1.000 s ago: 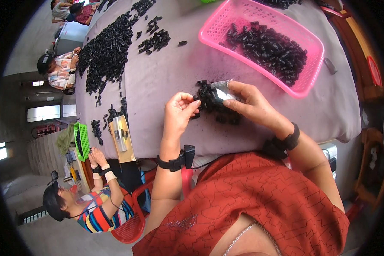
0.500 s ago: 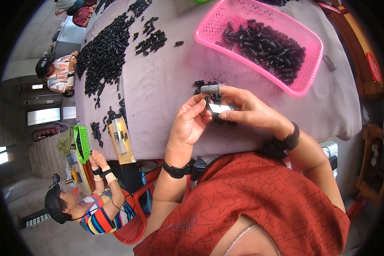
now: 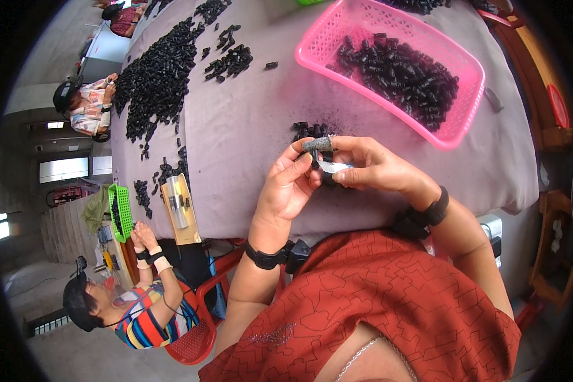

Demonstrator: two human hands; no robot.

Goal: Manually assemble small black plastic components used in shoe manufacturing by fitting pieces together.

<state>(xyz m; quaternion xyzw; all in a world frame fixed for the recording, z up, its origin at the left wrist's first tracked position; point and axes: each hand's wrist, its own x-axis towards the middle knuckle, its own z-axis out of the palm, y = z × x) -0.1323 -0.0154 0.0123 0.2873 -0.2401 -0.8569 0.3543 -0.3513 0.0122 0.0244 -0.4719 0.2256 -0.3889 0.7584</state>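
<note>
Your two hands meet over the grey-covered table (image 3: 248,134), just on your side of the pink basket (image 3: 468,95), which serves here as the marker for everything else. Your left hand (image 3: 283,191) has its fingers curled, thumb and forefinger pinching a small black part (image 3: 314,159) from the left. Your right hand (image 3: 375,169) closes on the same spot from the right, its fingers pressed together around a small white piece (image 3: 335,167) that touches the black part; the forefinger wears a grey fingertip cover (image 3: 317,144). Whether the black part is fully clamped by both hands cannot be told, since the fingers hide most of it. Both wrists carry black bands.

A little heap of black parts (image 3: 309,130) lies on the cloth just beyond your fingertips, between your hands and the near left corner of the pink basket. The basket itself holds a dense load of the same black parts (image 3: 401,73). Well to the left of the basket, a long spill of loose black pieces (image 3: 159,79) runs along the far left side of the table. At the table's left edge, well apart from the basket, sits a beige block (image 3: 179,204), with a green basket (image 3: 120,210) beside it. Two other people sit at that left edge, one in a striped shirt (image 3: 140,325) with both hands raised near the green basket.
</note>
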